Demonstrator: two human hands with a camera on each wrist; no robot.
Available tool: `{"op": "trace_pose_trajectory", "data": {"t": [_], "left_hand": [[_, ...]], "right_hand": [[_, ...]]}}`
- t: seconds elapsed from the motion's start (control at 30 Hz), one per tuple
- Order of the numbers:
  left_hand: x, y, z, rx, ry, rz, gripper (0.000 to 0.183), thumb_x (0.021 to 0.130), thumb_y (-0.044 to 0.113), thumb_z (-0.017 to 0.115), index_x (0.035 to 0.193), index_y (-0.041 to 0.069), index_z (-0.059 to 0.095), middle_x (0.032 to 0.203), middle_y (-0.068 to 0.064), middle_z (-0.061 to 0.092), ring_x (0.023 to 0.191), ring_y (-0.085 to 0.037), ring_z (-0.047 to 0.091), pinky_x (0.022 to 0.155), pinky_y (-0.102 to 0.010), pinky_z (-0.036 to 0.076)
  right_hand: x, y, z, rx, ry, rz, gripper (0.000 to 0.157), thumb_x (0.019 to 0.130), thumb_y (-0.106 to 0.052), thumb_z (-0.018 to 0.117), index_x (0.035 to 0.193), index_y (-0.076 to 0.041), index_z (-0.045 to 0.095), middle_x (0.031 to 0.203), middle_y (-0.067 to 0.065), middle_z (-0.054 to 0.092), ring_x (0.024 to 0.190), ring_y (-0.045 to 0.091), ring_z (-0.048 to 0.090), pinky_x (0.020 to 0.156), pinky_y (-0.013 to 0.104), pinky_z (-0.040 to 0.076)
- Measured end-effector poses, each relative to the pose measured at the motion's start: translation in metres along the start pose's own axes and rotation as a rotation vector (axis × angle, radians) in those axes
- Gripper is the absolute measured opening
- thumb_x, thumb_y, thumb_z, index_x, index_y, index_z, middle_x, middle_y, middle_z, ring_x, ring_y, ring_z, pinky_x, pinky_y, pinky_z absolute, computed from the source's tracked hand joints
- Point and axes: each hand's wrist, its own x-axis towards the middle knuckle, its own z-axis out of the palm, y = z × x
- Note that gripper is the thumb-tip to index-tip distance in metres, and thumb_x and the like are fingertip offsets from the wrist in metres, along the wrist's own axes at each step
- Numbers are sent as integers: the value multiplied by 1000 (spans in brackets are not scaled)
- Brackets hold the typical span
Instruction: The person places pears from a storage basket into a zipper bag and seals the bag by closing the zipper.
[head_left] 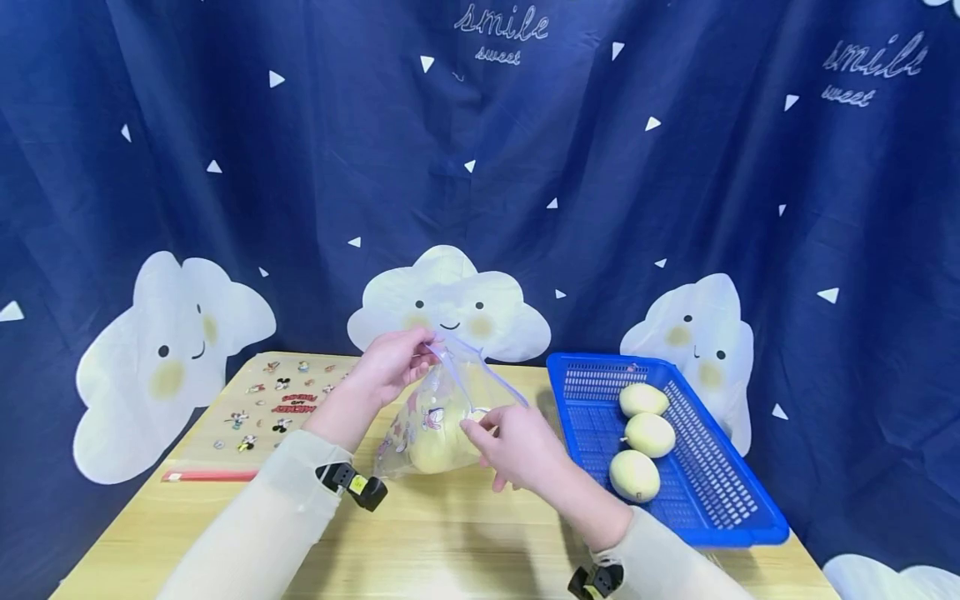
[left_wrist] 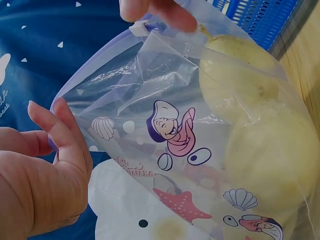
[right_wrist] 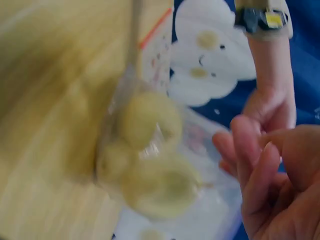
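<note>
Sleeves (head_left: 247,517) nearest lens. Blue basket (head_left: 712,467) at right; clear zip bag (head_left: 431,417) at centre, left of it: film likely soft, slippery; best held by rim (left_wrist: 87,70). Left hand (head_left: 390,367) pinches rim; right hand (head_left: 521,446), thumb and finger together. Pears (left_wrist: 272,155) inside, probably heavy, bruisable. Smallest: white slider (left_wrist: 142,28), in right-hand pinch.

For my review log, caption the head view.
Left grip and right grip hold a bag of pears beside a basket of three more.

Blue cloud-print curtain (head_left: 480,200), pale wooden table (head_left: 420,533)
</note>
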Motion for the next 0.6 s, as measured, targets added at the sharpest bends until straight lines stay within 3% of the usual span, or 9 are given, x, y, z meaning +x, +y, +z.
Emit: {"op": "trace_pose_trajectory", "data": {"t": [0.1, 0.23, 0.4, 0.6], "left_hand": [[0, -1, -1, 7, 6, 3, 25, 111, 17, 60, 122, -4, 66, 89, -1, 66, 75, -5, 65, 64, -8, 55], [-1, -1, -2, 11, 8, 3, 26, 111, 17, 60, 124, -4, 66, 91, -1, 66, 76, -6, 65, 65, -9, 55], [-1, -2, -2, 3, 2, 4, 26, 111, 16, 60, 125, -5, 66, 89, 0, 67, 76, -6, 66, 66, -9, 56], [0, -5, -6, 55, 4, 0, 28, 110, 17, 62, 128, -4, 68, 90, 1, 70, 81, -7, 71, 66, -11, 56]], "right_hand": [[2, -3, 10, 11, 2, 31, 45, 109, -49, 64, 110, -7, 81, 65, -7, 73, 42, 11, 66, 40, 32, 54], [7, -3, 16, 8, 39, 44, 45, 109, -50, 64, 104, -9, 81, 67, -3, 75, 45, 15, 69, 41, 29, 55], [13, 1, 17, 33, 48, 28, 37, 112, -35, 60, 96, -6, 78, 73, 5, 78, 48, 17, 72, 42, 28, 55], [16, 5, 1, 39, 96, 63, 33, 111, -30, 59, 92, -9, 75, 79, 2, 79, 54, 18, 75, 45, 29, 57]]}}
